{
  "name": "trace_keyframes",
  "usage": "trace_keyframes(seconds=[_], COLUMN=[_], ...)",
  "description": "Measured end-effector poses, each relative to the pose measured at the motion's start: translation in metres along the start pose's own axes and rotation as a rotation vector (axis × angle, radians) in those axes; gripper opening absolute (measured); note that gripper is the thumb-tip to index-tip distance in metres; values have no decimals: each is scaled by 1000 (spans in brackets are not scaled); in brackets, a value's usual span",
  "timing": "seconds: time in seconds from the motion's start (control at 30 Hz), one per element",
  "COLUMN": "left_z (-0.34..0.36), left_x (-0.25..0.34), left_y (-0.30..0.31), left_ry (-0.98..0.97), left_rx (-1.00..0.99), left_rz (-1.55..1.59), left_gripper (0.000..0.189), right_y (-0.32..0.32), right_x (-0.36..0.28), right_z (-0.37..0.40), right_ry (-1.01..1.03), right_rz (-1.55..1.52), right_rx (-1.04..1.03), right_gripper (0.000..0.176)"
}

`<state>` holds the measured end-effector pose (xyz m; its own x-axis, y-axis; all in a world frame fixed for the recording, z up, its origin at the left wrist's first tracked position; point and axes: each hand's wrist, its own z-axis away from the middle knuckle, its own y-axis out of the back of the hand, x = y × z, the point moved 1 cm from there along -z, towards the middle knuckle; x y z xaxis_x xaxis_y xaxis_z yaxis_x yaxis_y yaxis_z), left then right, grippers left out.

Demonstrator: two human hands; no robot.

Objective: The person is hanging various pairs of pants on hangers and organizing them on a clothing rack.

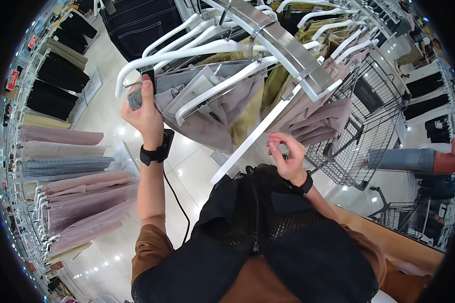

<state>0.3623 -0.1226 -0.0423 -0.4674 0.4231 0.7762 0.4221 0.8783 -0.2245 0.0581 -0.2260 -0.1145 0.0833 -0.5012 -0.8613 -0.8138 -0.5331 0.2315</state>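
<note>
My left hand is closed on the grey trousers at the end of a white hanger, its thumb on the hanger's black clip. Mauve trousers with a paper tag hang beside them from another white hanger. My right hand is near the lower right, with its fingers curled and thumb near the fingertips; whether anything thin is between them cannot be made out. Just left of it a bare white hanger slants down from the metal rail.
A wire shopping cart stands right of the rack. Dark jeans hang at the top. Racks of pink trousers and black trousers line the left side. A black cable hangs below my left wrist.
</note>
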Motion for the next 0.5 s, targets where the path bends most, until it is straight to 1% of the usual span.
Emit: trace_keyframes(seconds=[0.03,0.07,0.1,0.2,0.23,0.27,0.33,0.4,0.43,0.47,0.5], left_z=[5,11,16,29,32,34,35,38,40,40,40], left_x=[-6,-10,-14,-33,-35,-37,-41,-46,-49,-52,-54], left_y=[0,1,2,7,7,2,2,5,6,6,6], left_ry=[2,47,91,117,137,141,150,178,178,208,237], left_rx=[-4,25,55,61,56,119,97,36,37,27,18], left_rz=[3,13,23,62,88,66,60,54,57,57,56], left_gripper=[22,22,22,22,22,23,22,23,23,23,23], right_y=[0,0,0,-2,-4,-5,-8,-20,-22,-30,-32], right_x=[1,2,4,15,28,44,96,153,167,187,201], right_z=[0,0,1,2,3,3,-9,-30,-45,-57,-68], right_ry=[22,44,41,27,-55,-136,-243,-310,-443,-337,-335], right_rz=[9,18,21,19,-21,-60,32,-86,-133,-226,-228], right_rx=[-12,-25,-24,-46,-25,-6,-70,-54,-114,-60,-59], right_gripper=[21,20,20,19,18,18,37,61,77,80,80])
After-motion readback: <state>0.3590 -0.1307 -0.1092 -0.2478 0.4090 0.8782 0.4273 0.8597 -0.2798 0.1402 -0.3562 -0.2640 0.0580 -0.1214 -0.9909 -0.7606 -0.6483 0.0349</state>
